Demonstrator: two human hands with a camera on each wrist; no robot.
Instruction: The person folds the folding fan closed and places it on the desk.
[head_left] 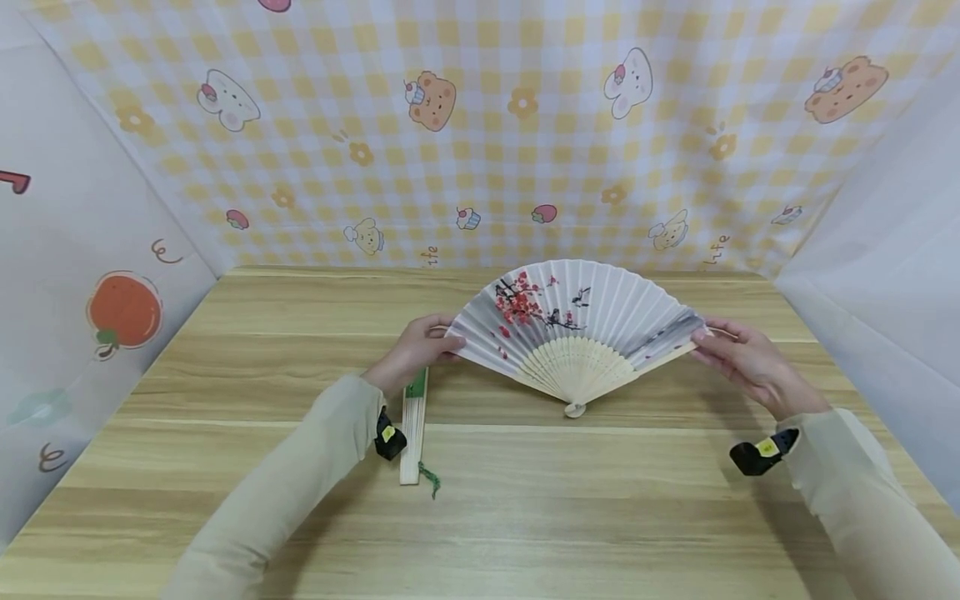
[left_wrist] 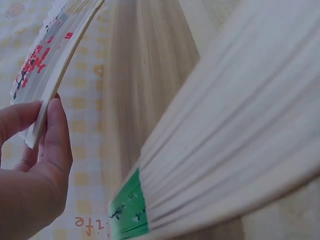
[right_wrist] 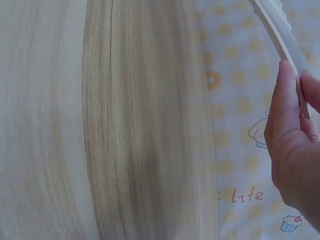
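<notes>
A folding fan [head_left: 607,304] is spread wide between both hands, its white and grey leaf printed with red blossoms and small birds. Its pale slatted ribs meet at a pivot toward the person. The left hand [head_left: 422,346] pinches the left outer stick between thumb and fingers, as the left wrist view shows with the fan edge [left_wrist: 47,102]. At the opposite end, the right hand [head_left: 750,362] pinches the right outer stick [right_wrist: 287,55]. Below the left hand lies a second folding fan [head_left: 412,433], closed, with pale sticks, a green leaf and a green tassel; the left forearm partly overlaps it.
Everything is over a wooden table [head_left: 525,517]. A yellow checked curtain [head_left: 487,150] with cartoon animals hangs behind its far edge, and white printed cloth [head_left: 67,233] stands at the left. Each wrist carries a small black camera [head_left: 761,454].
</notes>
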